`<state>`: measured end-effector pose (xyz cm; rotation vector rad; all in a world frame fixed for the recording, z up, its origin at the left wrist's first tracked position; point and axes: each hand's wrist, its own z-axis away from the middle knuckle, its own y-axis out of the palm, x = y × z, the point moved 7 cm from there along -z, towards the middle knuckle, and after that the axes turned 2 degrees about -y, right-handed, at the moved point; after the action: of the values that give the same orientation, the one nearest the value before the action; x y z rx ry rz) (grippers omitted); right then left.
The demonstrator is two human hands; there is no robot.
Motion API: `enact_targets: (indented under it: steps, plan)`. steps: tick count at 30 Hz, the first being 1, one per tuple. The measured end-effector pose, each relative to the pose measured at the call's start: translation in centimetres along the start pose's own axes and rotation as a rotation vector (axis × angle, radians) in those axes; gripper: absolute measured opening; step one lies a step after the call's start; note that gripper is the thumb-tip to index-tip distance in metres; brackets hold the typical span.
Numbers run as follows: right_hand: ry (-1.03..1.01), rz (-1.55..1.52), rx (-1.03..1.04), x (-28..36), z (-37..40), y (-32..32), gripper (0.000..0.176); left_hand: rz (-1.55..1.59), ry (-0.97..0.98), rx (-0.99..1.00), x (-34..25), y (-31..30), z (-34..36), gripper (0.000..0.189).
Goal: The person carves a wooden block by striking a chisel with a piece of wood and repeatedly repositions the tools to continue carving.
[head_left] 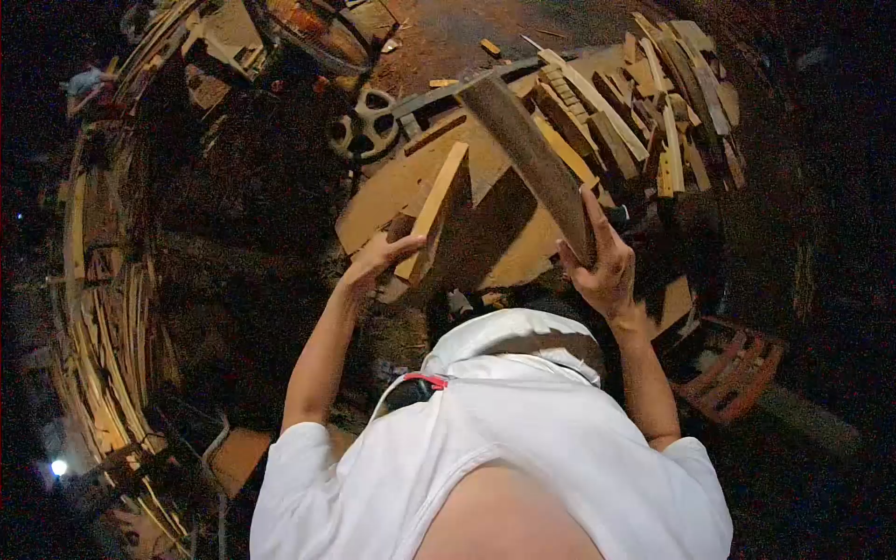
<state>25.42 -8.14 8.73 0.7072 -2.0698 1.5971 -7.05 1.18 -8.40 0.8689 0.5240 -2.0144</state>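
My left hand [381, 257] is closed round the near end of a short wooden board [439, 205], whose pale narrow edge faces up. In my right hand [602, 266] is the lower end of a longer, darker wooden plank [527, 154]. That plank slants up and left, its far end over a metal bar at the back of the worktable. Both pieces are apart from each other above the tan worktable [383, 201]. Their shadows fall on its surface. Part of my left fingers is hidden behind the short board.
Stacked wood pieces [597, 103] crowd the table's right side. A spoked wheel [364, 126] stands at its back left edge. A red plastic crate [733, 369] sits at lower right. Long thin strips [107, 364] are heaped at far left. A round wire-mesh guard [313, 33] is at the back.
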Motion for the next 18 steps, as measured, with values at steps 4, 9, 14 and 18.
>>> enact_targets:
  steps: [4, 9, 14, 18]
  plan:
    - [-0.021, -0.027, -0.126, 0.0, 0.1, 0.1, 0.074, -0.998, 0.184, -0.335, -7.1, 0.7, 2.9, 0.059]
    - [-0.027, 0.043, -0.176, 0.6, 0.8, 0.2, 0.075, -1.118, 0.287, -0.534, -4.5, 2.4, 1.7, 0.059]
    - [-0.016, -0.02, -0.125, -0.4, 1.2, 0.7, 0.075, -1.004, 0.519, -0.599, -4.0, -0.1, 2.2, 0.056]
    - [0.053, -0.116, -0.048, -2.6, 1.1, 1.1, 0.072, -0.527, 0.676, -0.853, -11.2, -2.8, 7.4, 0.047]
